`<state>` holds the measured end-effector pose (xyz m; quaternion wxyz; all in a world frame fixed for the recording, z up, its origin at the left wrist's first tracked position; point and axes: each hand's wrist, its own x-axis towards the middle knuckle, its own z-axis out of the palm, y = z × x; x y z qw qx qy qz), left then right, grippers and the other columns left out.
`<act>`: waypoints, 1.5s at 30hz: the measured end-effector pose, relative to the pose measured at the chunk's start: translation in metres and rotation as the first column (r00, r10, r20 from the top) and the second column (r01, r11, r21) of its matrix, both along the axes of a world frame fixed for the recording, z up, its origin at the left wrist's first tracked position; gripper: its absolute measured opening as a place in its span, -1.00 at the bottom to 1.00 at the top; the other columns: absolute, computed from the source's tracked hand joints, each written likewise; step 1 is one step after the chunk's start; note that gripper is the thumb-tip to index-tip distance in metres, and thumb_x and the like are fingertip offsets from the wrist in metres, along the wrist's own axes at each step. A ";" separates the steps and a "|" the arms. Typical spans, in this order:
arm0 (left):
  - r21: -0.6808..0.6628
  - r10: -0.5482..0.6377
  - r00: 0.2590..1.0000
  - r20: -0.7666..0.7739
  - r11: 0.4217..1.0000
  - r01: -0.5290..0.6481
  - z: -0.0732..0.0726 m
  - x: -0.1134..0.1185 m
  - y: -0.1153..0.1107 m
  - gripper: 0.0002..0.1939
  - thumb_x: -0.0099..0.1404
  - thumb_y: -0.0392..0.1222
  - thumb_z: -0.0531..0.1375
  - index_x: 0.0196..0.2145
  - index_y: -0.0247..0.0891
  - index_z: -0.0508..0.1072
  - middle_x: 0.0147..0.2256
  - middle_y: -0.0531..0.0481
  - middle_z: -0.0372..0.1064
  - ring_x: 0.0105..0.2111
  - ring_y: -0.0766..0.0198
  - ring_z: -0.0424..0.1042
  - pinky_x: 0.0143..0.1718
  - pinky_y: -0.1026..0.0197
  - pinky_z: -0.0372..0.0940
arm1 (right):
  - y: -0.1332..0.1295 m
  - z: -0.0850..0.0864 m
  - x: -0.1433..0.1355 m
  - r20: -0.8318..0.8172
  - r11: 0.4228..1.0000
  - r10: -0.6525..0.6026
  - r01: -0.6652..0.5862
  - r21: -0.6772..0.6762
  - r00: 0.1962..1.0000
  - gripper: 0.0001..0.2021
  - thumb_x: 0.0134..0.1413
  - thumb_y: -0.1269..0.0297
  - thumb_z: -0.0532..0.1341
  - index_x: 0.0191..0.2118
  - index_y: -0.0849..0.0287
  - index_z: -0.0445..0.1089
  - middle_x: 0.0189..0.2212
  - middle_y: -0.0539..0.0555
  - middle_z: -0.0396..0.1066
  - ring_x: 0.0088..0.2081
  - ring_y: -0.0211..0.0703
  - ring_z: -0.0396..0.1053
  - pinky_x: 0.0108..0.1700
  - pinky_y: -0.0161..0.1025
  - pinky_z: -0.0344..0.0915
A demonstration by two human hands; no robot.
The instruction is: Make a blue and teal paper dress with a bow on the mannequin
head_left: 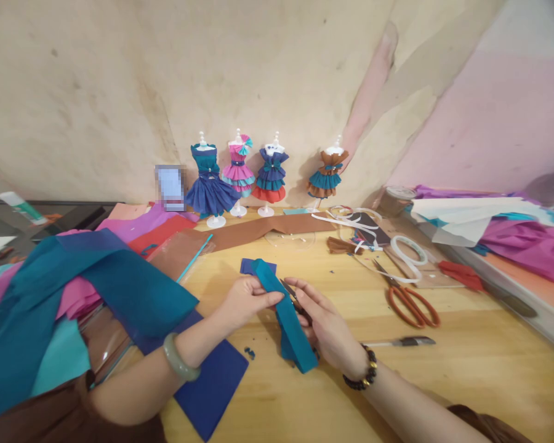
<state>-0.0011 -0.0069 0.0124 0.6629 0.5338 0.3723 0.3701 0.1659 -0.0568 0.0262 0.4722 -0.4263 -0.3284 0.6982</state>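
Note:
My left hand (244, 303) pinches a folded teal crepe paper strip (294, 335) between thumb and fingers near its upper part. The strip slants down to the right above the table. My right hand (329, 329) is closed round small dark scissors (300, 306); their tips point up and left at the strip's right edge. The fingers hide most of the handles. Just behind the strip's top end lies a small dark blue paper piece (245, 266). A larger dark blue paper sheet (212, 384) rests under my left forearm.
Miniature dress forms (272, 169) in paper dresses stand along the wall. Orange-handled scissors (413, 304), a pen (410, 341) and a tape roll (409, 251) lie at right. Teal paper (133, 277) is heaped at left, and a brown paper strip (268, 231) crosses the back.

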 end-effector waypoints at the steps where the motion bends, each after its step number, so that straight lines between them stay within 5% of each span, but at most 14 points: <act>1: -0.003 -0.002 1.000 0.003 1.000 0.002 0.000 0.000 0.000 -0.58 -0.08 0.06 0.45 -0.39 -0.34 0.59 -0.33 -0.17 0.61 -0.31 0.03 0.60 -0.18 0.08 0.46 | 0.000 0.000 0.000 0.008 1.000 -0.004 0.004 0.001 1.000 -0.38 -0.13 -0.12 0.39 -0.01 0.13 0.28 -0.68 -0.23 0.07 -0.66 -0.45 -0.14 -0.66 -0.46 -0.23; 45: -0.073 -0.048 0.997 0.057 0.996 0.053 0.001 0.004 -0.002 -0.59 -0.12 0.07 0.46 -0.40 -0.28 0.59 -0.36 -0.08 0.62 -0.32 0.07 0.59 -0.15 0.10 0.44 | 0.001 0.000 -0.001 0.093 1.000 -0.023 0.023 -0.002 0.995 -0.32 -0.17 -0.18 0.37 0.01 0.14 0.27 -0.68 -0.23 0.08 -0.67 -0.44 -0.11 -0.66 -0.44 -0.22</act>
